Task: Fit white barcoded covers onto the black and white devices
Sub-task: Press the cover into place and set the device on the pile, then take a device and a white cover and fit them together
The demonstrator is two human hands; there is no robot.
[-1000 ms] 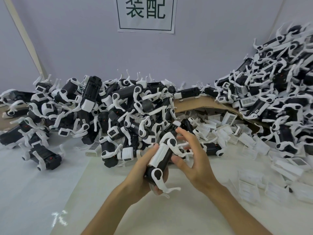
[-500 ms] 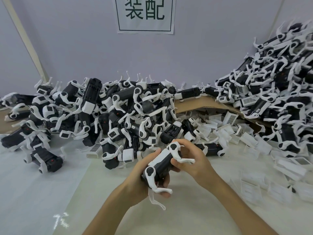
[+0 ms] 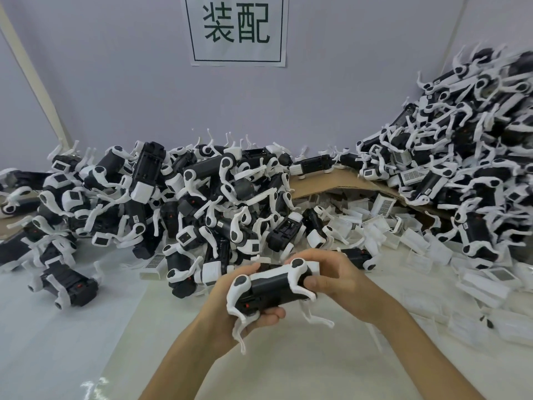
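Left hand (image 3: 230, 307) fingers curl under device (image 3: 274, 290), gripping; right hand (image 3: 340, 281) clamps other end, thumb on top. Device held above pale table (image 3: 288, 365). Device pile (image 3: 178, 203) behind, loose covers (image 3: 383, 226) right; bare surface below.

Devices (image 3: 173, 203) heaped left and centre, covers (image 3: 383, 223) strewn right, cardboard (image 3: 331, 183) between, sign (image 3: 237, 28) behind

Only the person's forearms and grips are in view. The left forearm (image 3: 187, 365) and right forearm (image 3: 432, 350) are slim and bare along their whole visible length. The left grip (image 3: 227, 313) and right grip (image 3: 346, 284) are bare as well, with slender fingers. The right thumbnail (image 3: 313, 282) is short and plain.
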